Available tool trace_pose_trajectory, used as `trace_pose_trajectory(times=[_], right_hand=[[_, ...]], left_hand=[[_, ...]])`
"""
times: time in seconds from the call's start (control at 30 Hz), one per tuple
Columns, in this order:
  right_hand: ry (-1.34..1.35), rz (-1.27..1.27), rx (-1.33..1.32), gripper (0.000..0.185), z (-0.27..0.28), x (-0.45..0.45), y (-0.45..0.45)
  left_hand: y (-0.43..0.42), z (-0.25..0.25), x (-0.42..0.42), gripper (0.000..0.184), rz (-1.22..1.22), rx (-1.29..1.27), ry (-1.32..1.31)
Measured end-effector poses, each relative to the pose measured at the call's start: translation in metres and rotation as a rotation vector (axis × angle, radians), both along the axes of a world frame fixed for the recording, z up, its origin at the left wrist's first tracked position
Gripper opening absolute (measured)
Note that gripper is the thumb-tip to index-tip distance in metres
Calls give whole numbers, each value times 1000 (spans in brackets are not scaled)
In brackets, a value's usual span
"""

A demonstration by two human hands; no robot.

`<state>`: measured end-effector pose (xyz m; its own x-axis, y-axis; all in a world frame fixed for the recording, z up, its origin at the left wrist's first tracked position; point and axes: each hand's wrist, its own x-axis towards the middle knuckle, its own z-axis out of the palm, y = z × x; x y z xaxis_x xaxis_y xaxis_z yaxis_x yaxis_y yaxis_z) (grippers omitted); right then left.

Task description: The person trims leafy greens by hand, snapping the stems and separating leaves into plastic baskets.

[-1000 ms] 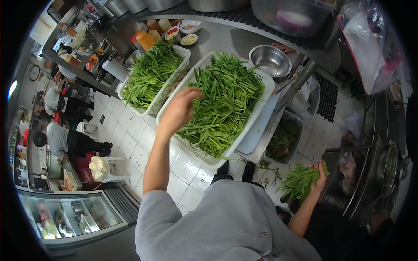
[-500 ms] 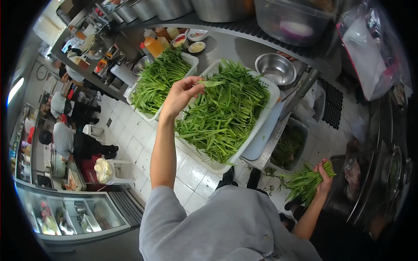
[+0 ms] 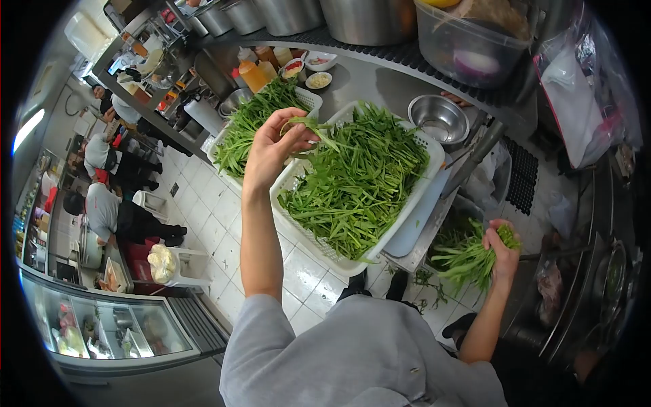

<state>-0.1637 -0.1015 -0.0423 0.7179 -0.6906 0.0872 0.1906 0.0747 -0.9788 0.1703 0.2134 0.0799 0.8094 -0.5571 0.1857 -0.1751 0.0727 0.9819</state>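
My left hand point(image 3: 277, 146) is raised over the near left part of a white plastic basket point(image 3: 285, 178), its thumb and fingers pinching a few green leaves point(image 3: 327, 133). Cut leafy greens point(image 3: 356, 193), which look like water spinach, fill this basket. Off to the right, my right hand point(image 3: 503, 252) is closed round a bunch of the same greens point(image 3: 468, 260), the cut stems poking out past the fingers and the leaves pointing left. A second white basket point(image 3: 315, 102) of greens point(image 3: 261, 122) stands behind my left hand.
A steel bowl point(image 3: 439, 119) sits at the counter's back right, below a shelf with pots point(image 3: 369, 20). Sauce bottles point(image 3: 253, 76) and small bowls point(image 3: 319, 81) stand at the back. Scraps point(image 3: 434, 288) lie on the tiled floor. Co-workers point(image 3: 105, 210) stand at left.
My left hand has drawn slightly left, with the leaves now closer in its fingers. My right hand has lifted the bunch upward, and the view has shifted a little.
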Motion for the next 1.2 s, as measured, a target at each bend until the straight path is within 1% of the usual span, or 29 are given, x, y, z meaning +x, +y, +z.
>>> trace_pose_trajectory(times=[0.03, 0.13, 0.17, 0.27, 0.33, 0.4, 0.47, 0.5, 0.57, 0.6, 0.63, 0.67, 0.7, 0.73, 0.77, 0.87, 0.97, 1.0, 1.07, 1.17, 1.2], right_hand=[[37, 1, -69, 16, 9, 5, 3], [85, 24, -124, 15, 25, 16, 10], [63, 46, -101, 17, 21, 17, 9], [103, 67, -109, 19, 34, 24, 20], [112, 53, -201, 20, 46, 27, 30], [116, 47, -284, 20, 63, 28, 39], [102, 11, -250, 21, 72, 23, 42], [98, -11, -251, 22, 72, 17, 40], [81, -45, -247, 21, 64, 2, 32], [119, -73, -230, 21, 59, -8, 26], [157, -108, -209, 21, 51, -21, 22], [193, -148, -185, 21, 43, -35, 19], [189, -171, -156, 20, 31, -49, 16], [208, -205, -112, 20, 20, -65, 14], [224, -234, -72, 20, 8, -80, 13], [252, -299, -2, 18, -19, -111, 12], [270, -339, 26, 17, -28, -122, 13], [256, -343, 25, 17, -26, -121, 13], [242, -341, 23, 17, -20, -118, 11], [232, -310, 12, 18, -11, -103, 9], [229, -293, 6, 18, -8, -98, 9]], left_hand=[[-2, -1, -2, 21, -10, -7, 21], [-15, -12, -5, 20, -98, 84, -16], [-20, -14, -9, 19, -96, 85, 6], [-42, -18, -24, 19, -185, 44, 8], [-69, -17, -46, 20, -315, 137, -25], [-104, -24, -71, 20, -439, 86, -13], [-139, -34, -90, 19, -533, 159, -76], [-157, -55, -93, 25, -539, 81, -151], [-165, -63, -96, 30, -495, 102, -346], [-169, -67, -97, 34, -477, 113, -441], [-164, -76, -88, 37, -390, 118, -601], [-155, -83, -77, 32, -376, 219, -622], [-146, -97, -60, 29, -393, 388, -643], [-134, -107, -49, 23, -396, 500, -685], [-121, -130, -38, 22, -426, 541, -783], [-93, -156, -30, 20, -292, 644, -975], [-81, -137, -9, 22, -255, 664, -724], [-76, -136, 1, 24, -207, 533, -610], [-69, -108, 4, 18, -56, 447, -414], [-51, -79, 16, 24, -58, 372, -200], [-48, -70, 15, 27, -47, 331, -211]])
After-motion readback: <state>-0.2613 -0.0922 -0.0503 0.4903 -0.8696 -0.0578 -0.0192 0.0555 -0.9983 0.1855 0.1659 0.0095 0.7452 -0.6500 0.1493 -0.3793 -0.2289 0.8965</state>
